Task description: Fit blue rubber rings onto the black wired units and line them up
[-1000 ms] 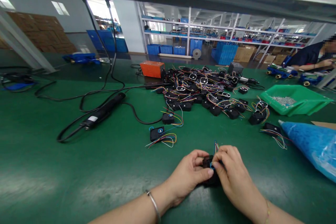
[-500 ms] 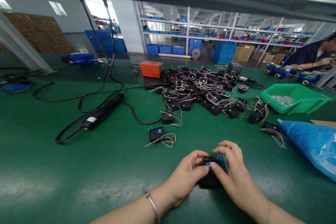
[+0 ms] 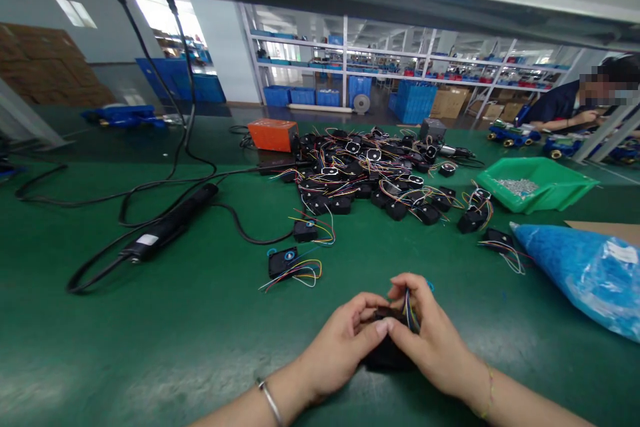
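Note:
Both my hands close round one black box-shaped part with coloured wires (image 3: 389, 355) at the front of the green bench. My left hand (image 3: 345, 340) grips its left side, thumb on top. From the right, my right hand (image 3: 434, 340) holds it, thumb tip meeting the left thumb, with the wires rising by its fingers. The thumbs hide the part's top face. A bit of blue ring (image 3: 430, 286) shows behind my right fingers. Further off to the left lie a flat black part with a blue ring (image 3: 281, 263) and a smaller black wired part (image 3: 305, 231).
A heap of black wired parts (image 3: 365, 177) covers the bench's middle, beside an orange box (image 3: 273, 135). On the left lies a black corded electric screwdriver (image 3: 173, 223). A green bin (image 3: 555, 187) of small metal pieces and a blue plastic bag (image 3: 580, 273) are right. A co-worker (image 3: 565, 107) sits beyond.
My thumbs have come together over the part, covering the blue ring that showed on its top. My right fingers have curled closer round the wires. The whole view has shifted slightly.

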`<action>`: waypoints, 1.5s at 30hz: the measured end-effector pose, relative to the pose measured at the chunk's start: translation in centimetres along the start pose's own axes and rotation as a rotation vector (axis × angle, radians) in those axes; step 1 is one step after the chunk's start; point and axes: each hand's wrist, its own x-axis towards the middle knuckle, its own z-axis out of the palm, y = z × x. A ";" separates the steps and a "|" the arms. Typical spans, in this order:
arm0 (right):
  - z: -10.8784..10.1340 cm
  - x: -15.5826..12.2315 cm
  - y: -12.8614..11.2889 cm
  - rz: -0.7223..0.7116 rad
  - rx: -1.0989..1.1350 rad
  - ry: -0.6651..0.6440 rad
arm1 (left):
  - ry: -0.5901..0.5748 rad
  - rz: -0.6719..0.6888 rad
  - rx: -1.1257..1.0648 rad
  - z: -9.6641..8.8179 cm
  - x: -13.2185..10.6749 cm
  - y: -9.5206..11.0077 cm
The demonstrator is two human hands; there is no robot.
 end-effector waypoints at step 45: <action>-3.2 5.7 2.8 -0.121 -0.611 0.241 | 0.599 0.297 1.396 -3.4 -3.2 2.1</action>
